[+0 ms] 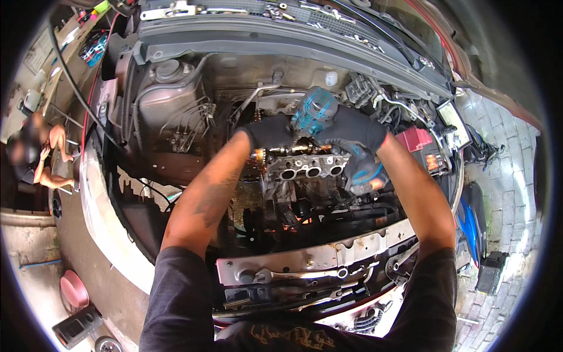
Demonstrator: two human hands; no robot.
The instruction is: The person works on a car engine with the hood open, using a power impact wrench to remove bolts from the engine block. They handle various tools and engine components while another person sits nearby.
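Observation:
Both my hands wear black gloves and meet over an exposed engine. My left hand (272, 130) reaches in above the left end of the cylinder head (305, 162), beside the timing chain (258, 155). My right hand (356, 128) is over the head's right side. A black-and-teal shape (315, 110) lies between the hands; I cannot tell whether it is a glove back or a tool. A second dark shape with teal lines (366, 172) sits under my right wrist, at the head's right end. The fingers of both hands are hidden or blurred. Round ports open along the head's near side.
Wrenches (305, 274) lie along the front crossmember (316, 252). More tools (170, 12) rest on the cowl at the back. A red-topped battery (413, 139) stands right of the engine. A person (44, 149) sits at the far left. A pink basin (74, 288) is on the floor.

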